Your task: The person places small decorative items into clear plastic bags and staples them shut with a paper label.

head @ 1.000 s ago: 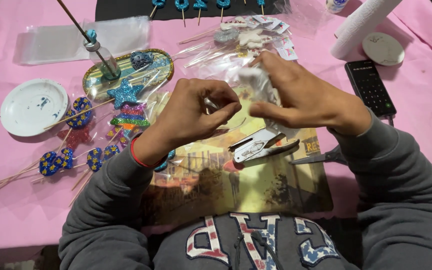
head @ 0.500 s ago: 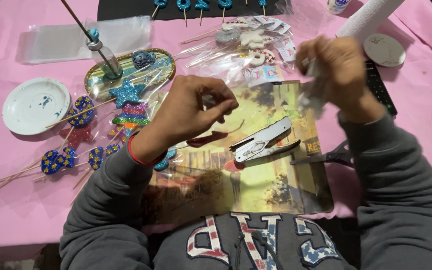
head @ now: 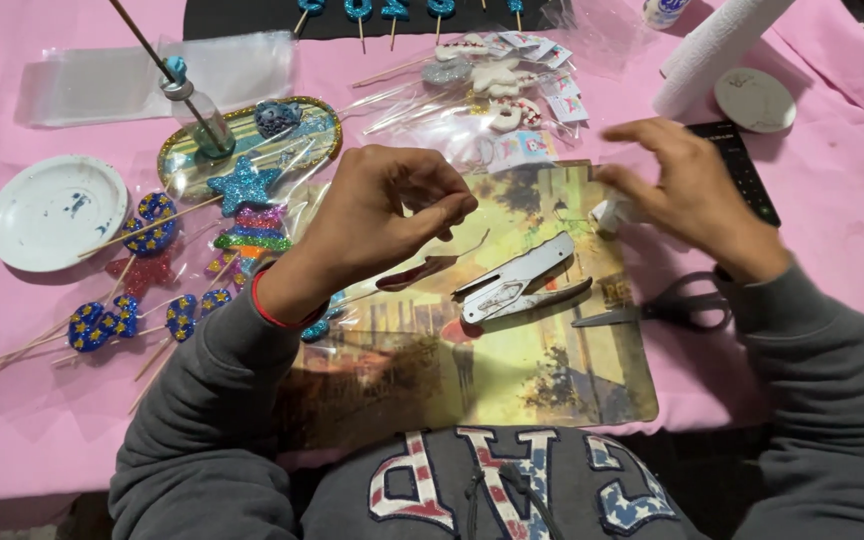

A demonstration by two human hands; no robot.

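Above the stapler (head: 520, 285), the left hand (head: 382, 215) pinches a thin strip for loading; right of it, the right hand (head: 687, 190) holds a small white box (head: 609, 213).

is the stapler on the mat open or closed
Open. The stapler lies on the picture mat with its top arm swung up away from the base, a wedge-shaped gap between them. Neither hand touches it.

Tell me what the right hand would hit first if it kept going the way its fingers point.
The right hand points left across the mat. It would probably meet the left hand first; heights are hard to judge, so it might pass over the stapler.
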